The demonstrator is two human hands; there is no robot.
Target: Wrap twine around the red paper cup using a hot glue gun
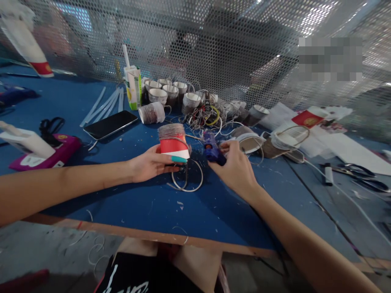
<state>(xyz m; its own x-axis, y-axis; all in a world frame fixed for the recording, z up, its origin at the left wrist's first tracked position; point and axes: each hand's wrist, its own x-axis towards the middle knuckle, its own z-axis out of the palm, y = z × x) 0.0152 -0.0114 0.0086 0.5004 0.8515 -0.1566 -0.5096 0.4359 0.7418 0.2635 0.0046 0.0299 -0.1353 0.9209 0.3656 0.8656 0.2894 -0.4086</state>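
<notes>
While the left hand (148, 165) is wrapped around the lower part of a red and white paper cup (174, 147), a dark blue hand tool (213, 152) is gripped in the right hand (233, 167). Both hands are filled, with the fingers bent close around what is held. The cup is kept above the front middle of the blue counter (146, 207), and its top part is wrapped in rows of grey-brown cord (171, 131). At the left thumb, a bright teal strip (179, 159) is seen; what it is cannot be told. The tool is held just to the right of the cup, and a small gap is left between them. Below the cup, a loop of thin white cord (202, 177) is seen.

Behind the hands, a group of white cups wrapped in brown cord (158, 95) is set near a grey metal screen full of little holes (195, 44). Beside them, a tall green and white drink box (132, 87) is topped with a straw. A flat black phone (110, 124) is laid to the left, near some long clear sticks (106, 103). At the far right, scissors with dark handles (368, 176) are placed on the counter.
</notes>
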